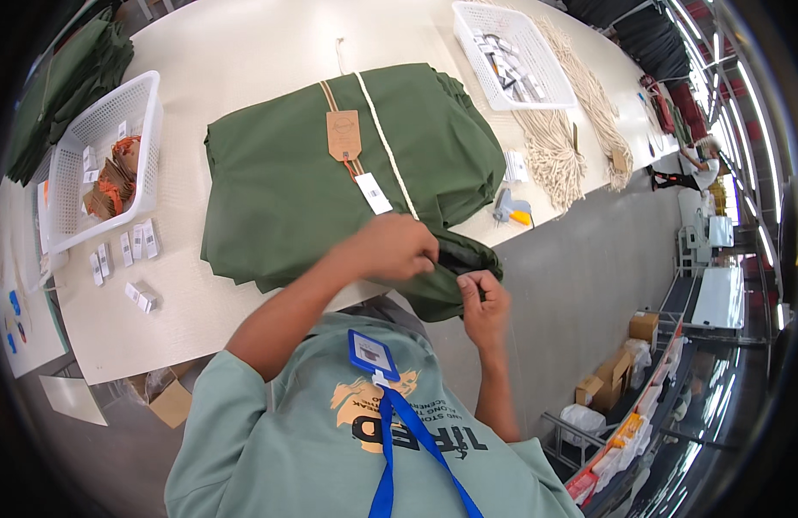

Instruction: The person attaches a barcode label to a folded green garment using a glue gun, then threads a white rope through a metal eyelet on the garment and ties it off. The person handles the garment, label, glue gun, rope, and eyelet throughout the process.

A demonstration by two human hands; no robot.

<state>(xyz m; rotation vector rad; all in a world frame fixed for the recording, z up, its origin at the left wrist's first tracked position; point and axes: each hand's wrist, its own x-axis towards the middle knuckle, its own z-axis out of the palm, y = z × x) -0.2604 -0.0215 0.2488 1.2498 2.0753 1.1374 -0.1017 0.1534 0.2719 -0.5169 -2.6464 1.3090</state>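
Note:
A stack of dark green fabric (pixel 269 173) lies folded on the table in front of me. On it rest a brown hang tag (pixel 343 135) on thin cords, a small white label (pixel 373 194) and a cream cord (pixel 386 142) running down toward my left hand (pixel 394 248). That hand is closed, gripping the upper edge of an open, dark-lined end of the fabric, which hangs past the table edge. My right hand (pixel 485 302) pinches the same opening from its right side, thumb on top. What the left fingertips hold inside the fold is partly hidden.
A white basket (pixel 148 95) of brown tags stands left, near several small white label stacks (pixel 140 296). Back right are another basket (pixel 463 43), bundled cream cords (pixel 554 164) and a grey-yellow tagging gun (pixel 513 210). A person (pixel 697 168) is far right.

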